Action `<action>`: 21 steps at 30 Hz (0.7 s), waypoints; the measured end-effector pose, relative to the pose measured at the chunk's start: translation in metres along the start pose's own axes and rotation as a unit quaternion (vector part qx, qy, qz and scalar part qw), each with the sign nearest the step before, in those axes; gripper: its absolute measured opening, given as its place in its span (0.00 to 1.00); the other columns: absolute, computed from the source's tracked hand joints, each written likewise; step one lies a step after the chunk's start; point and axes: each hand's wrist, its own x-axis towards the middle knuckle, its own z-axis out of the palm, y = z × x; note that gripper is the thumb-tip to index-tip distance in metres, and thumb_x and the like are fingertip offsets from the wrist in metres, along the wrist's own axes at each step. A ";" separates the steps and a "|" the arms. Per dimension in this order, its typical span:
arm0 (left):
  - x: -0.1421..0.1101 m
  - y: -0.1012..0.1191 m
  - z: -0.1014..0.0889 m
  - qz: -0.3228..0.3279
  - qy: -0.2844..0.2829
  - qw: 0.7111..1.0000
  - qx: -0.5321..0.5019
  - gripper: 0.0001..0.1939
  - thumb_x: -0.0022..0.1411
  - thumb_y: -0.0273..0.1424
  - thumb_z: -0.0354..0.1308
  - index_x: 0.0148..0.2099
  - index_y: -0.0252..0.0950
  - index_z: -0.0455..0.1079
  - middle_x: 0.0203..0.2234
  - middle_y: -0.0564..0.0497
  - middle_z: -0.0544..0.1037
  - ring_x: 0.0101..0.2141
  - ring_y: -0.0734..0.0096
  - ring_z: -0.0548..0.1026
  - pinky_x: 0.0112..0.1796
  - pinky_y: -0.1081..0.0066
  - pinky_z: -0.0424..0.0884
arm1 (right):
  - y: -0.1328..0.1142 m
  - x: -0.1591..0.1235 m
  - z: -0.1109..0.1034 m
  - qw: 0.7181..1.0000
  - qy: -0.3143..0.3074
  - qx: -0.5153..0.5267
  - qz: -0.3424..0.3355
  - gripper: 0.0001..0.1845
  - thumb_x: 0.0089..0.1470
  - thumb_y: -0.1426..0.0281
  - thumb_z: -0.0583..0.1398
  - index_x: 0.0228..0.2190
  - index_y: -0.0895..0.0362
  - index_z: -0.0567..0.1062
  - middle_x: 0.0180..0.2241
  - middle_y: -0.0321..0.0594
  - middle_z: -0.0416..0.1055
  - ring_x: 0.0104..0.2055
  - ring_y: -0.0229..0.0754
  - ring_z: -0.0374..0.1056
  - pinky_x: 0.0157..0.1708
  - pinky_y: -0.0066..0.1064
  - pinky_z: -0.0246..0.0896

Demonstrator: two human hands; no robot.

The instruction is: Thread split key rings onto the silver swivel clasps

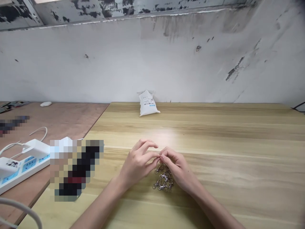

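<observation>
My left hand (pixel 138 162) and my right hand (pixel 177 168) meet over the wooden table (pixel 214 152), fingertips pinched together on a small metal clasp (pixel 161 155). The piece between the fingers is tiny and partly hidden. Just below the hands lies a small heap of silver metal clasps and rings (pixel 164 181), touching the inside of my right hand. Both forearms reach in from the bottom edge.
A small white bag (pixel 147 103) stands against the stained wall at the back of the table. On the brown table to the left lie a white power strip (pixel 19 165) with cables and a blurred-out object (pixel 76 168) at the table joint.
</observation>
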 end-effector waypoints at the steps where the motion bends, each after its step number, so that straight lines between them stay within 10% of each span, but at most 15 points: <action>1: 0.000 0.000 0.000 0.014 0.006 1.000 0.020 0.06 0.61 0.23 0.59 0.38 0.38 0.75 0.41 0.47 0.77 0.46 0.62 0.72 0.44 0.65 0.71 | 0.000 0.000 0.000 1.000 -0.001 -0.001 -0.002 0.18 0.63 0.59 0.54 0.26 0.56 0.70 0.30 0.37 0.67 0.33 0.40 0.63 0.35 0.30 0.58; 12: 0.000 0.000 -0.002 0.029 0.030 0.992 0.122 0.06 0.58 0.23 0.59 0.33 0.40 0.74 0.46 0.48 0.78 0.52 0.57 0.71 0.53 0.58 0.64 | -0.002 0.000 -0.001 0.987 0.014 -0.147 -0.060 0.14 0.64 0.63 0.54 0.29 0.54 0.73 0.31 0.38 0.70 0.36 0.42 0.66 0.42 0.35 0.58; 21: -0.001 -0.006 -0.006 -0.029 0.025 0.992 0.121 0.06 0.58 0.23 0.59 0.33 0.39 0.74 0.49 0.48 0.76 0.57 0.54 0.66 0.58 0.50 0.59 | -0.001 -0.003 -0.010 0.863 0.103 -0.434 -0.238 0.08 0.62 0.70 0.57 0.39 0.51 0.77 0.30 0.38 0.72 0.33 0.42 0.65 0.43 0.39 0.54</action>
